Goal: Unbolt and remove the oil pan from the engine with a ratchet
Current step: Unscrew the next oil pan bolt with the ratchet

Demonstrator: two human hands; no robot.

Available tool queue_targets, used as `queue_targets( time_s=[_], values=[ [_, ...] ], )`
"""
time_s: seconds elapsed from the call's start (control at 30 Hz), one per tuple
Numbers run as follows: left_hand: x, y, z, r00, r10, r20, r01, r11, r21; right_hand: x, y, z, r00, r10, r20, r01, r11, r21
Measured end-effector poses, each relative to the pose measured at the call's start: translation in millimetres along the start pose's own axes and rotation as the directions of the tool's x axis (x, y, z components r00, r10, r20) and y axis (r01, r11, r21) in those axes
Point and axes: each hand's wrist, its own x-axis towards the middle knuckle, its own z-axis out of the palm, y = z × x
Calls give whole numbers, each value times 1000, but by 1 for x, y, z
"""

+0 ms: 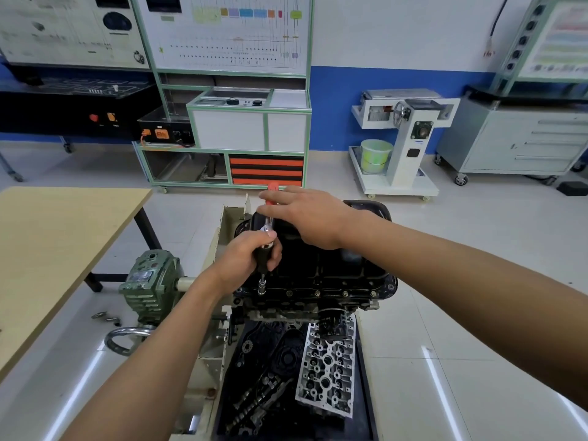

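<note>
- Loosening the flange bolts looks like the step in hand: the engine [286, 308] sits upside down on its cream stand [219, 240], sump side up, and nothing has been lifted off.
- The black oil pan [334, 268] is seated on top of the block, its near flange facing the camera. Judging by that, the task is in its early part.
- Both forearms reach forward from the bottom edge of the view. The left comes in low towards the pan's near-left corner, and the right stretches across above the pan.
- The right hand [305, 218] hovers palm down over the far-left part of the pan. Its fingers [270, 196] are straight and laid across the tool's red handle, not closed round it.
- The left hand [241, 262] has its fingers curled round the black grip of the extension [262, 261], holding it upright.
- The ratchet [269, 222] sits on top of that extension, with its handle pointing away from the person, under the right hand.
- The socket [261, 289] at the foot of the extension is on the bolt at the flange's near-left corner.
- Several more bolts [317, 293] show in a row along the near flange, all in place.
- The next move, I judge, calls for the right hand to close on the handle and swing it. Meanwhile the left keeps the extension square on the bolt head so the socket cannot slip or round it off.
</note>
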Motion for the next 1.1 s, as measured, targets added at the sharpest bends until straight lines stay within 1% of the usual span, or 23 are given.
queue_targets(
  time_s=[0.07, 0.17, 0.23, 0.3, 0.37, 0.43, 0.5, 0.57, 0.6, 0.73, 0.8, 0.83, 0.9, 0.93, 0.97, 1.03, 1.1],
  values=[
    [2, -2, 0, 1000, -7, -27, 7, 1000, -9, -5, 2, 0, 1000, 28, -12, -28, 1000, 9],
    [6, -3, 3, 998, -1, -67, 0, 1000, -16, -12, 0, -6, 993, 120, 22, -120, 993, -8],
    [9, -4, 3, 997, 4, -83, -7, 1000, -26, -16, -5, -13, 984, 172, 36, -170, 984, -60],
    [10, -5, 4, 994, 17, -111, -23, 998, -57, -21, -12, -18, 980, 197, 31, -190, 969, -158],
    [11, -7, 4, 989, 23, -149, -39, 994, -105, -27, -20, -22, 978, 208, 24, -201, 965, -170],
    [11, -7, 3, 983, 30, -181, -55, 990, -132, -30, -30, -26, 977, 196, 78, -191, 979, -75],
    [11, -8, 3, 977, 20, -212, -53, 987, -151, -32, -42, -30, 974, 162, 159, -180, 978, 106],
    [12, -7, 3, 968, -31, -248, -19, 981, -194, -31, -56, -33, 974, 98, 205, -157, 942, 296],
    [12, -7, 3, 965, -48, -259, -6, 979, -205, -30, -60, -34, 972, 73, 224, -152, 921, 360],
    [10, -6, 0, 963, -32, -269, -22, 980, -196, -27, -57, -39, 952, 21, 307, -162, 882, 442],
    [8, -4, -2, 967, 7, -253, -50, 985, -165, -26, -48, -45, 924, 25, 381, -196, 888, 416],
    [7, -3, -2, 971, 31, -237, -65, 989, -136, -25, -42, -47, 908, 42, 417, -207, 911, 358],
    [4, -2, -2, 977, 70, -204, -88, 993, -82, -20, -31, -47, 889, 97, 448, -186, 970, 158],
    [3, -2, -2, 978, 79, -194, -93, 993, -67, -17, -26, -45, 903, 138, 408, -173, 984, 49],
    [1, -1, -1, 979, 85, -184, -98, 993, -59, -15, -23, -42, 928, 179, 326, -182, 983, -21],
    [0, -1, 0, 984, 92, -155, -102, 993, -62, -9, -18, -35, 961, 235, 147, -228, 972, -62],
    [-2, 0, 3, 988, 88, -123, -97, 993, -69, 0, -12, -23, 979, 199, 46, -197, 979, -54]
  ],
)
